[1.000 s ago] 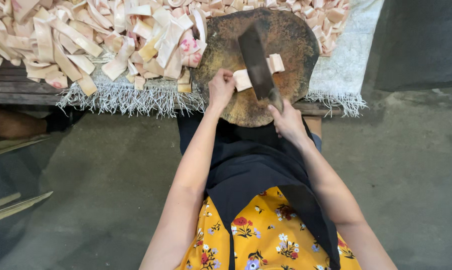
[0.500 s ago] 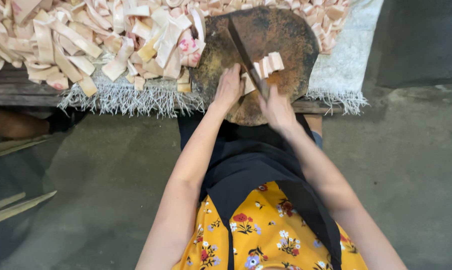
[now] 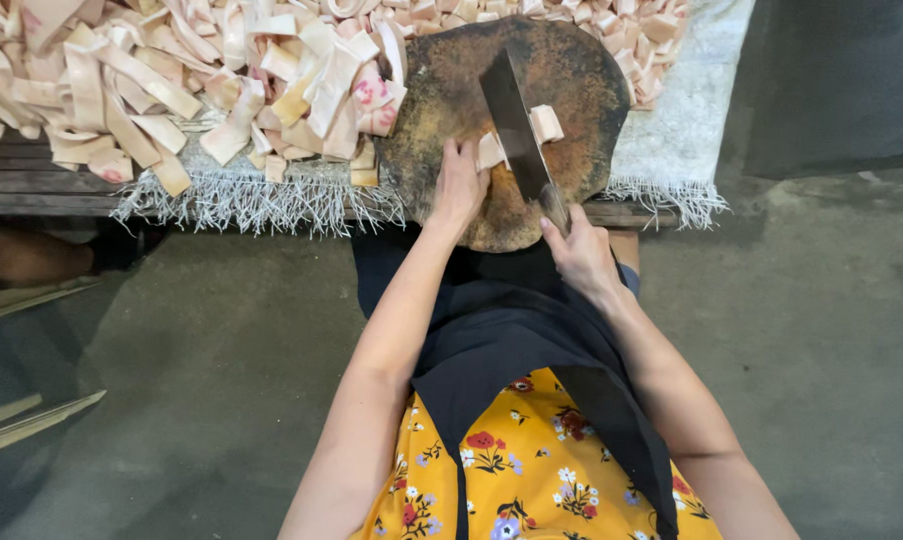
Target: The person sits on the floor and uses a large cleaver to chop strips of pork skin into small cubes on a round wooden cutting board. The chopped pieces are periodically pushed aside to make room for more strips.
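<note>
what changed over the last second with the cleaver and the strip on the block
The cleaver in the right hand tipped onto its edge half a second ago and now shows its flat side again, across the pale strip. The left hand kept pressing the strip's near end. The round chopping block and the pile of cut strips stayed put.

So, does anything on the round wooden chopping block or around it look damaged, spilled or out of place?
Nothing looks spilled. The round dark wooden chopping block overhangs the bench edge toward the person, with worn, uneven rims. The left hand presses a pale strip close beside the broad cleaver blade held by the right hand.
</note>
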